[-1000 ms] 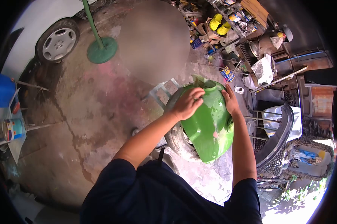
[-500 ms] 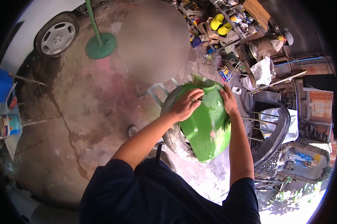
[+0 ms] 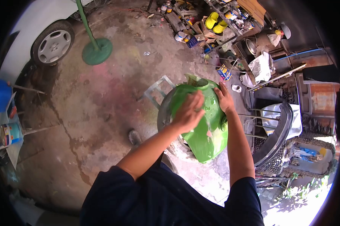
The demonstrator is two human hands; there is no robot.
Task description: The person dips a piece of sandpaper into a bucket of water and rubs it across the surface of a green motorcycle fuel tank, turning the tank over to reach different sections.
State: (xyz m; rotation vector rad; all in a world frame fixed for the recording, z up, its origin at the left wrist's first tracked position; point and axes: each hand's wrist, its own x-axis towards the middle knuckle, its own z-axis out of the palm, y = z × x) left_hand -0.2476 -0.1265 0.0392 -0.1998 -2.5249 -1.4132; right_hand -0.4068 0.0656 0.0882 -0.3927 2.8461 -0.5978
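A glossy green curved body panel [image 3: 205,132], with a round collar at its top end and a narrower lower end, rests on a worn tyre [image 3: 174,146] in front of me. Over its upper left face, my left hand [image 3: 189,113] is smeared by motion, its fingers bent toward the surface. Whatever lies under those fingertips is too blurred to name. My right hand [image 3: 224,98] lies along the panel's right edge near the collar, fingers stretched out against it. Pale and wet-looking patches show on the green surface.
A metal frame [image 3: 156,90] stands on the floor behind the tyre. Farther left are a green pole base [image 3: 97,51] and a white car [image 3: 25,35]. Yellow clogs [image 3: 215,23] sit among clutter at upper right. A black curved bumper-like part [image 3: 279,137] lies right.
My left hand has shifted slightly down the panel and turned blurry, while my right hand keeps its place on the edge. The whole view has tilted a little.
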